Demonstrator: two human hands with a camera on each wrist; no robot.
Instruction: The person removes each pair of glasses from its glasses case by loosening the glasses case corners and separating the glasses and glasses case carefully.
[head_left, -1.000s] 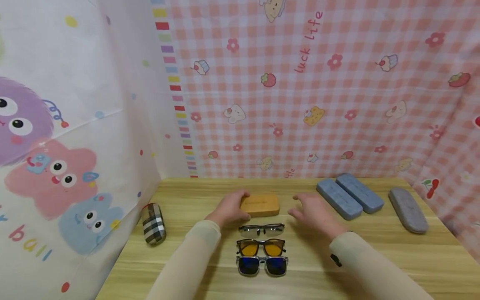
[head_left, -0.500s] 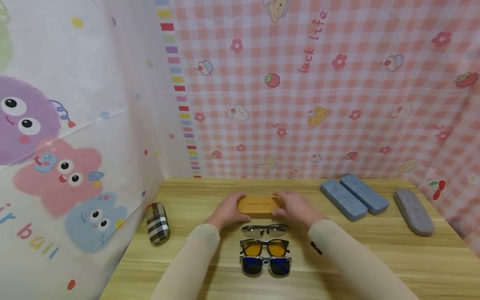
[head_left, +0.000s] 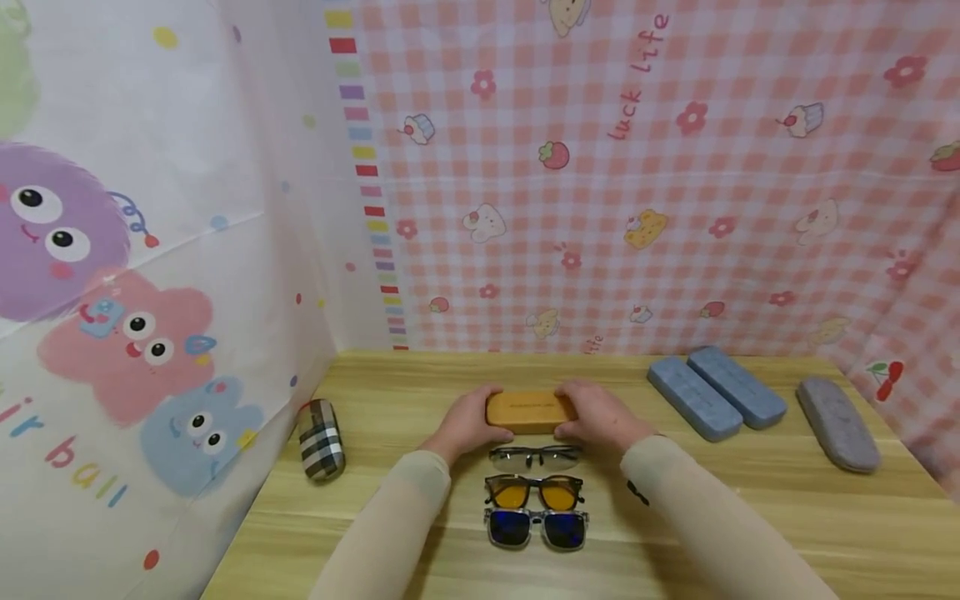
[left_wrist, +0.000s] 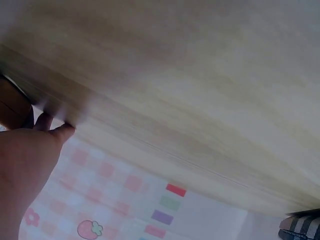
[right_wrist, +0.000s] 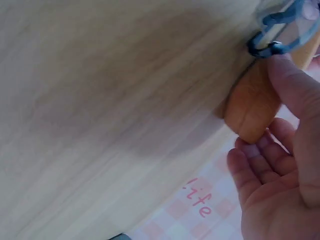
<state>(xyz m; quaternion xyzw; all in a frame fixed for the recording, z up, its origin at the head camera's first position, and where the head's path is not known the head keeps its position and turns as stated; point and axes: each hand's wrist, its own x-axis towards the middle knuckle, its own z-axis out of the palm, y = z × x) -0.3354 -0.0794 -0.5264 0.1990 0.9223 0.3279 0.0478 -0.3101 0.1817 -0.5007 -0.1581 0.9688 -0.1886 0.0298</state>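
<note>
A yellow-orange glasses case (head_left: 531,412) lies on the table, held at both ends. My left hand (head_left: 470,421) grips its left end, thumb at the front and fingers behind. At the opposite end, my right hand (head_left: 602,417) grips it the same way; the right wrist view shows the thumb and fingertips against the case's rounded end (right_wrist: 252,107). Just in front lie clear-lens glasses (head_left: 535,457), then orange-lens glasses (head_left: 534,493), then dark-lens sunglasses (head_left: 537,529), in a column. The left wrist view catches only part of the case (left_wrist: 12,105).
A black-and-white checked case (head_left: 322,440) stands at the table's left edge. Two blue cases (head_left: 694,398) lie side by side at the back right, with a grey case (head_left: 837,424) further right. Fabric-covered walls border the table (head_left: 420,375) at the back and left.
My right hand has moved left from beside the case and taken hold of its right end. My left hand stays on the left end. The view has shifted slightly.
</note>
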